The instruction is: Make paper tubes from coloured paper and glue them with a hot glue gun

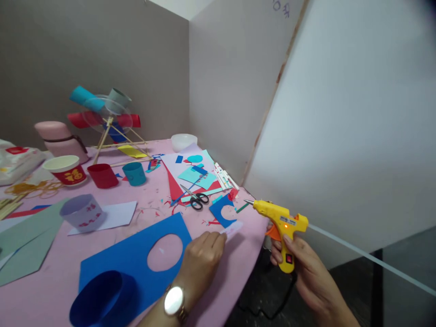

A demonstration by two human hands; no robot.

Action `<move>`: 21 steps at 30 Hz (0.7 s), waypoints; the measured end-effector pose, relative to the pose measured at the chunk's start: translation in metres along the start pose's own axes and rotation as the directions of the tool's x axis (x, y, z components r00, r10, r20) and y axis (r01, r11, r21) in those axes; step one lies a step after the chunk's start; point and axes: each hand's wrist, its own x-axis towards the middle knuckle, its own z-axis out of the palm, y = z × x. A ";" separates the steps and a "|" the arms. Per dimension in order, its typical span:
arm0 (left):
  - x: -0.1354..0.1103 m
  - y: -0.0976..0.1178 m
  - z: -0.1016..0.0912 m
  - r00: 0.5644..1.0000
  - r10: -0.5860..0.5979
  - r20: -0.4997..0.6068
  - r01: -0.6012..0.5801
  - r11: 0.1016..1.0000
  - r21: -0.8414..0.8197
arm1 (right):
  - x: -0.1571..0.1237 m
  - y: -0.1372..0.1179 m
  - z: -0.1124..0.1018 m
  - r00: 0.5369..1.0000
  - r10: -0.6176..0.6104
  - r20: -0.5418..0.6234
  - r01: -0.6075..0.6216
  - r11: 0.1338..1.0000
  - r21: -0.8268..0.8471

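Note:
My right hand (pixel 303 263) is wrapped around the grip of a yellow hot glue gun (pixel 272 210), fingers by its orange trigger. A small orange light glows on its side, and a long whitish glue stick (pixel 361 252) sticks out of its rear. The metal nozzle points left, over the table's right edge. My left hand (pixel 206 254), with a watch on the wrist, is closed low over the table on a thin whitish piece (pixel 235 228), blurred at its end. Beside it lies a blue sheet (pixel 136 247) with a round hole; a blue paper cylinder (pixel 98 297) stands on the sheet's near corner.
Black-handled scissors (pixel 196 200) lie beside paper scraps. Farther back stand a red cup (pixel 102 175), a teal cup (pixel 134 174), a patterned paper cup (pixel 66 170) and a stick-framed wheel (pixel 109 120). A pale paper ring (pixel 82 213) is at left. Partition walls (pixel 225 81) rise behind.

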 end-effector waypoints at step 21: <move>0.066 -0.025 0.040 0.910 -0.342 0.235 0.369 0.926 -0.080 | 0.006 0.007 -0.007 1.000 0.025 -0.005 -0.025 0.999 0.020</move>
